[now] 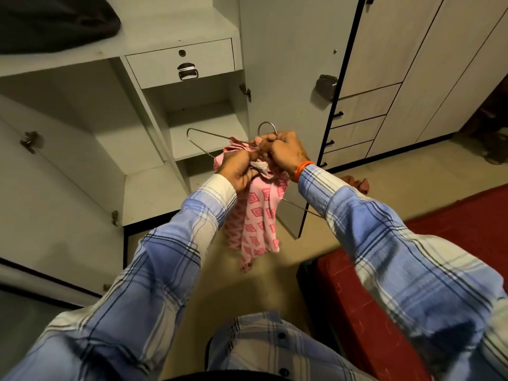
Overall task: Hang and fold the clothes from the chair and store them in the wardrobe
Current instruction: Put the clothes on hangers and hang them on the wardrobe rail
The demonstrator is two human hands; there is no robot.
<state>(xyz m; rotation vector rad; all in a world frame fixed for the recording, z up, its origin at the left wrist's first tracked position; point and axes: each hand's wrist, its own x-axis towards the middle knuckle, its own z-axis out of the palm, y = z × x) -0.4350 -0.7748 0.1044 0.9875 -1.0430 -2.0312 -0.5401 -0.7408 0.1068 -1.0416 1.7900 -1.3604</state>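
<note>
Wardrobe [154, 28]: grey, standing open ahead; shelves step down on the left, and a narrower column of compartments runs beneath the drawer.
Door [288, 64]: the wardrobe's right door, swung open, its inner face in view with a metal latch plate near its outer edge.
Cabinets [412, 64]: pale wood-grain fronts to the right of the door, with a stack of drawers with dark handles below.
Bed [467, 221]: red cover, at the right edge, beside the person.
Floor [275, 270]: beige, between wardrobe and bed.
Sleeves [165, 257]: blue and white plaid, both arms reaching forward at the middle of the view.
Dark cloth [55, 20]: lying on the top shelf, upper left.
Garment [258, 215]: pink with a red diamond print, bunched at the top between the two hands and hanging loose below them, over the floor in front of the open wardrobe.
Drawer [180, 63]: closed, inside the wardrobe, with a keyhole and a metal pull.
Hanger [268, 126]: thin metal wire; its hook rises above the hands, one shoulder points left toward the shelves, and the other wire end shows under the right wrist. The garment's top is gathered on it.
Left hand [239, 171]: fingers curled, grasping the pink cloth just beneath the hanger's neck.
Right hand [286, 152]: clenched round the hanger's neck and the gathered cloth, touching the left hand.
Band [302, 167]: orange, on the right wrist.
</note>
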